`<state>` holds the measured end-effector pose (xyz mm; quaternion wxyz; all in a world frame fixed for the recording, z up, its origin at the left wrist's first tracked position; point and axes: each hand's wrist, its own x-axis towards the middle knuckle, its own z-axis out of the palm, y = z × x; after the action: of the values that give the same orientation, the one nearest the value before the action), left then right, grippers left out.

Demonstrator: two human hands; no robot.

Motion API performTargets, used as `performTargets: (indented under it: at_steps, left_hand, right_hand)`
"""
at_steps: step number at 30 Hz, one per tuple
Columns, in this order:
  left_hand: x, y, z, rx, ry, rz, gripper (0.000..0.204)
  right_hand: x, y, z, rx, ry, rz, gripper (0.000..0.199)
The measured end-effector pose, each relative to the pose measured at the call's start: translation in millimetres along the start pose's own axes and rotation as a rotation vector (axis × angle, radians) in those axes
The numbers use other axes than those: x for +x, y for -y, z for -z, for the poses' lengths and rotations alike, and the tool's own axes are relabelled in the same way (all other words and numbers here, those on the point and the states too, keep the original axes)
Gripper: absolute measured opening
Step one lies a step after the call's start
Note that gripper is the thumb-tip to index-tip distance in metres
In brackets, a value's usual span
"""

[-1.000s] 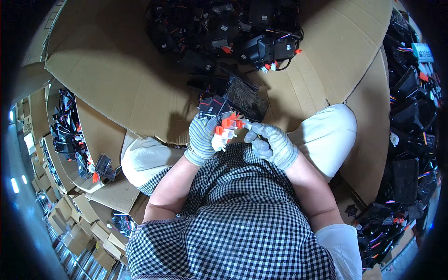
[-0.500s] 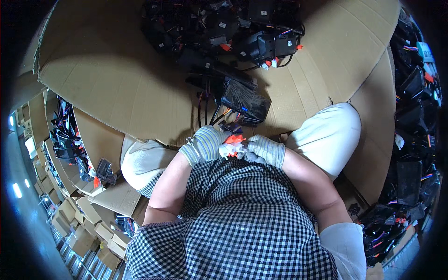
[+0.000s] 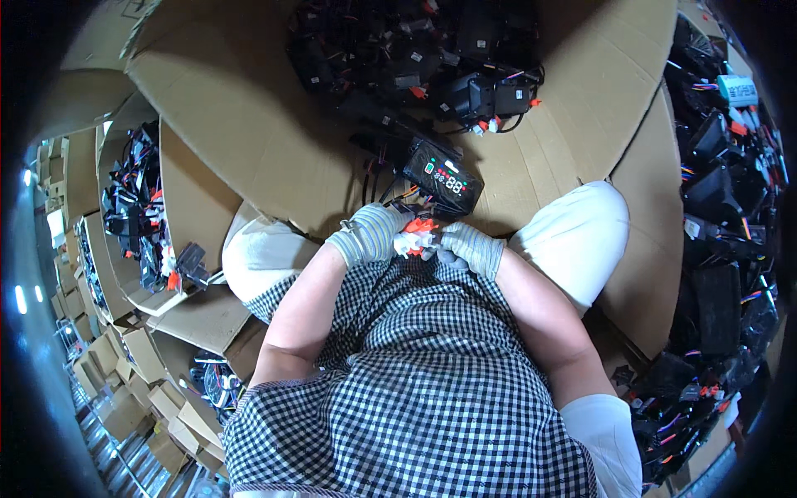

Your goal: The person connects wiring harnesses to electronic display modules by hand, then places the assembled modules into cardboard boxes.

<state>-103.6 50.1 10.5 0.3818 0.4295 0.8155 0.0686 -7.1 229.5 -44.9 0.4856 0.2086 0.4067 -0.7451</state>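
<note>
My left hand, in a grey striped knit glove, is closed round the wires and connectors in front of my lap. Between the hands sits a bunch of orange and white plug connectors. From the other side my right hand, gloved too, has its fingers closed at this bunch; its fingertips are partly hidden. Just beyond, a black display unit rests tilted on the cardboard, with coloured symbols and digits showing on its face. Several coloured wires run from it toward my left hand.
A large cardboard box opens in front of me, with a heap of black units at its far end. More wired black units pile up on the right. Another filled box stands at left, with cartons behind it.
Coloured symbols now show on the display unit's face, which looked dark and glossy before. The view has shifted slightly; both hands stay at the connectors.
</note>
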Motion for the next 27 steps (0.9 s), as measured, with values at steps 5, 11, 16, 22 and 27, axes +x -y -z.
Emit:
performTargets:
  at_steps: [5, 11, 16, 22, 27]
  left_hand:
    - [-46, -13, 29, -0.01, -0.218, 0.123, 0.038]
    - [-95, -28, 49, -0.867, -1.09, -0.05, 0.032]
    - [-183, -39, 140, -0.898, -1.545, -0.382, 0.01]
    - [-329, 21, 228, -1.239, -1.709, -0.351, 0.012]
    - [-428, 35, 254, -0.639, -2.344, -0.11, 0.011]
  right_hand:
    - [-15, 28, -19, -0.066, 0.092, 0.162, 0.025]
    - [-55, -2, -5, 0.046, -0.016, 0.518, 0.022]
    - [-65, -6, -1, -0.034, 0.273, 0.501, 0.028]
    - [-47, 3, -1, 0.036, 0.181, 0.48, 0.029]
    - [-51, 18, -32, 0.004, -0.024, 0.36, 0.024]
